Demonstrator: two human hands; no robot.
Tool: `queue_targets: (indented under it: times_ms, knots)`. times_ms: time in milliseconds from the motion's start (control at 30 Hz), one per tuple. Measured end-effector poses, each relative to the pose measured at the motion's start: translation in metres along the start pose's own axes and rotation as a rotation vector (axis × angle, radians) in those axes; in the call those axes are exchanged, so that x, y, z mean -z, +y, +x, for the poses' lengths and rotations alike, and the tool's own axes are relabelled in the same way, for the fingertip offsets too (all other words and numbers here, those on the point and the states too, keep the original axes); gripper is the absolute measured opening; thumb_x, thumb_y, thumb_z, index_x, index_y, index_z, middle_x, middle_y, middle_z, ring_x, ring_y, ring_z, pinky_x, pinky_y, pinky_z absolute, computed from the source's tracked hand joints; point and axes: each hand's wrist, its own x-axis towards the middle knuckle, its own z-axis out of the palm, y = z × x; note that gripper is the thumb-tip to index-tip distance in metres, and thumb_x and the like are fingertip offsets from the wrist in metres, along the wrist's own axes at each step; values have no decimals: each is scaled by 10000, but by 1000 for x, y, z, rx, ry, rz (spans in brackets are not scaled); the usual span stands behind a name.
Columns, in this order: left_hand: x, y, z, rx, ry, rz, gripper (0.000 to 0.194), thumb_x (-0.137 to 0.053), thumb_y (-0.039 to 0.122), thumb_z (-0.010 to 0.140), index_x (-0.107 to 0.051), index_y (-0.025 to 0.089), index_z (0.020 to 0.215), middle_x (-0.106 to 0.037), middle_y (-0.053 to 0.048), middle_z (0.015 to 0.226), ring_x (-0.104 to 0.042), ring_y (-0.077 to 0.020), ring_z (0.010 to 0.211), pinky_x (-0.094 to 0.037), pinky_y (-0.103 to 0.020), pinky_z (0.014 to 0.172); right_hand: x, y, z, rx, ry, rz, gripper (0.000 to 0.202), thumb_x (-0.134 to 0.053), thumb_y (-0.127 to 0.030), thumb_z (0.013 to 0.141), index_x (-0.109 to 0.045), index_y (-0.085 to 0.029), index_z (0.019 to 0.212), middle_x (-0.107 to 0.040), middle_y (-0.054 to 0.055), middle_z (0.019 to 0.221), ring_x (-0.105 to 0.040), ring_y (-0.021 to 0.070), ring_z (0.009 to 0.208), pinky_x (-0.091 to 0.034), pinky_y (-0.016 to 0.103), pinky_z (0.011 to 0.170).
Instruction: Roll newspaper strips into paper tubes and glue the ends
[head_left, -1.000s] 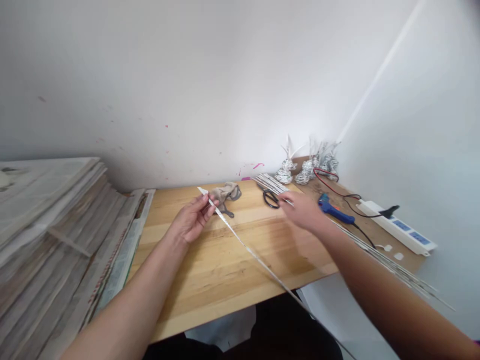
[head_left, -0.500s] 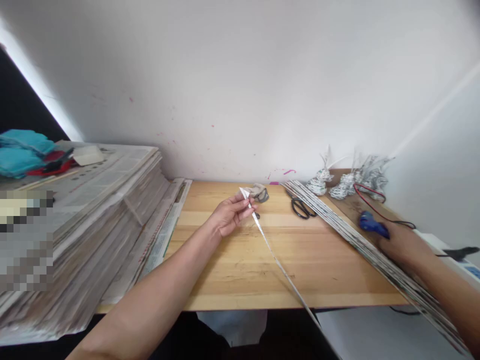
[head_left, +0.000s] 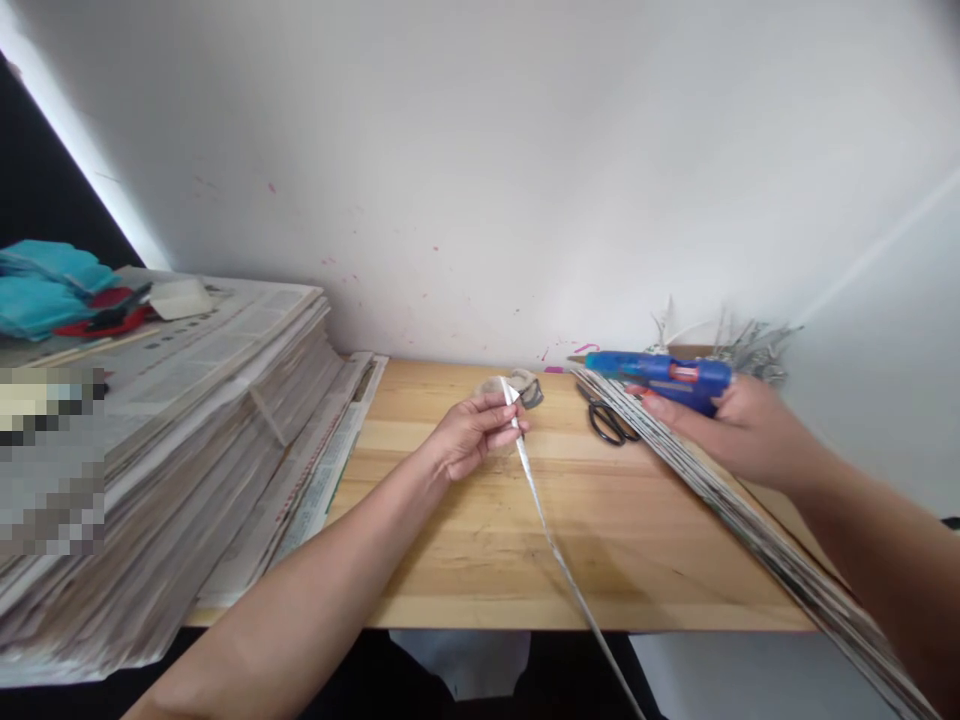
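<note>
Lifted since the earlier frame, one blue glue gun is gripped by my right hand above paper rods I can't count. My left hand pinches one paper strip over the worktop, its lower end cut off.

The left grip is a bare hand with slender fingers, joined to a smooth, uncovered left forearm. The right grip is a bare hand too, slightly blurred, on an uncovered right forearm. Below, black clothing covers the legs, its folds and seams too dark to make out.
</note>
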Motion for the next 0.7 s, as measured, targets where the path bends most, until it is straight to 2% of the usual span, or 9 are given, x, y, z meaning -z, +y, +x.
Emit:
queue_targets:
  times_ms: [100,267,400,567,700]
  knots:
    - [0,1,0,-6,-15,0,124,-639,31,771,-682,76,878,-682,-71,828,-698,-154,755,-571,-192,673,-20,-12,2,-29,-143,-3,299,-597,-456,821,-710,-238,992,-715,15,872,-663,234,815,-541,346,699]
    - [0,2,-1,-6,-38,-4,179,-635,37,777,-688,85,942,-679,-62,825,-696,-144,746,-572,-186,670,-36,-7,-1,43,-159,25,289,-600,-439,820,-707,-258,1018,-700,-2,761,-658,228,779,-549,334,660]
    - [-2,3,-3,-1,-57,-9,205,-631,29,776,-685,85,965,-675,-60,820,-699,-149,744,-576,-191,678,-42,-1,0,31,-195,33,304,-581,-417,844,-666,-291,1107,-708,-1,853,-658,225,859,-551,340,721]
    - [-1,2,-3,-2,-97,-4,186,-646,41,769,-683,88,945,-667,-53,809,-700,-153,748,-576,-185,668,-46,-5,4,57,-225,76,339,-559,-402,865,-618,-320,1188,-689,15,1069,-602,248,1087,-499,392,915]
    - [0,1,-3,3,-108,-2,196,-675,60,752,-677,98,944,-667,-55,834,-702,-160,754,-575,-181,649,-48,-5,3,41,-233,52,345,-556,-411,867,-607,-337,1200,-680,-3,1102,-621,237,1044,-494,391,920]
